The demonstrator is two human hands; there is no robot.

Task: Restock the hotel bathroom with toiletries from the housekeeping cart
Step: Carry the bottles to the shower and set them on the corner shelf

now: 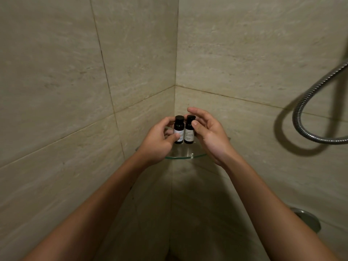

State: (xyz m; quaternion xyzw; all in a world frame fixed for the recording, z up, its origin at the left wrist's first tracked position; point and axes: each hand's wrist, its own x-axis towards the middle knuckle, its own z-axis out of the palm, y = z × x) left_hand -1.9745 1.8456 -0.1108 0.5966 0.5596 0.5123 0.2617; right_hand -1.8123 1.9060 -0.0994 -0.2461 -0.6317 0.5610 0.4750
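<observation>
Head view: two small dark bottles with black caps and pale labels stand upright side by side on a glass corner shelf (180, 157), where two beige tiled walls (56, 91) meet. The left bottle (178, 127) and the right bottle (189, 135) are just beside each other, perhaps touching.

The left hand (159, 142) holds the left bottle, with its thumb across the label and its fingers curled round the back. The right hand (210, 133) has its thumb tip on the right bottle's shoulder. Its fingers (197, 112) are loosely straight and slightly apart behind the cap; whether they touch the bottle I cannot tell.

A metal shower hose (299, 113) loops down the right wall, well apart from the shelf.
</observation>
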